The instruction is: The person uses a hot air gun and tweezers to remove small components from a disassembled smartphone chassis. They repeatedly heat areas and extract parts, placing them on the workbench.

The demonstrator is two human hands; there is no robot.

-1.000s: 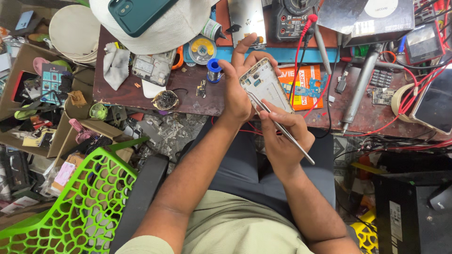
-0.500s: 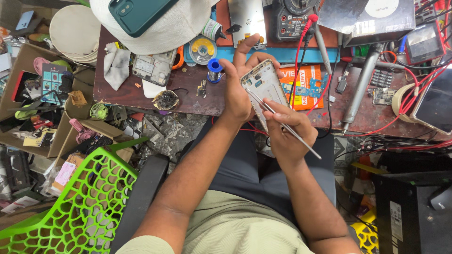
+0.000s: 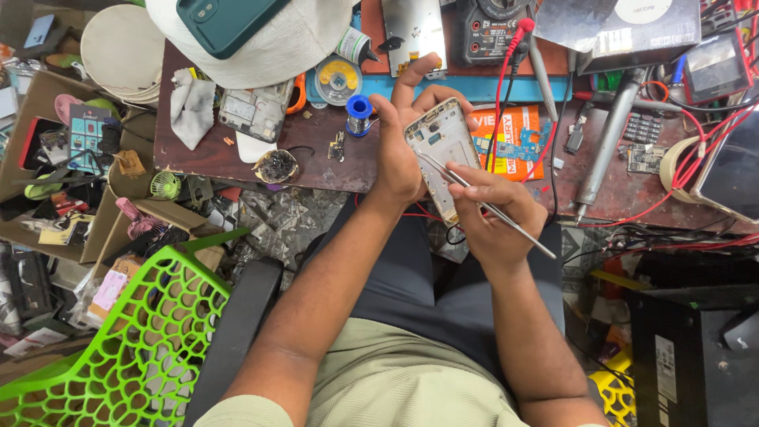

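My left hand point(image 3: 401, 142) holds an opened white phone frame point(image 3: 439, 142) upright over the front edge of the brown workbench point(image 3: 316, 154), fingers spread behind it. My right hand point(image 3: 490, 209) grips a thin metal pair of tweezers point(image 3: 482, 204). The tweezer tip touches the inside of the frame near its middle left. A blue circuit board point(image 3: 518, 149) lies on an orange packet just right of the frame.
A blue solder spool point(image 3: 359, 111), a dismantled phone point(image 3: 254, 111), a grey cloth point(image 3: 192, 107), a multimeter point(image 3: 500, 28) with red leads and a soldering tool point(image 3: 605, 142) crowd the bench. A green plastic chair point(image 3: 118, 340) stands at lower left beside cluttered boxes.
My right hand has shifted slightly along the frame with the tweezers, and the tip now rests higher inside the frame. My left hand keeps the frame in nearly the same place.
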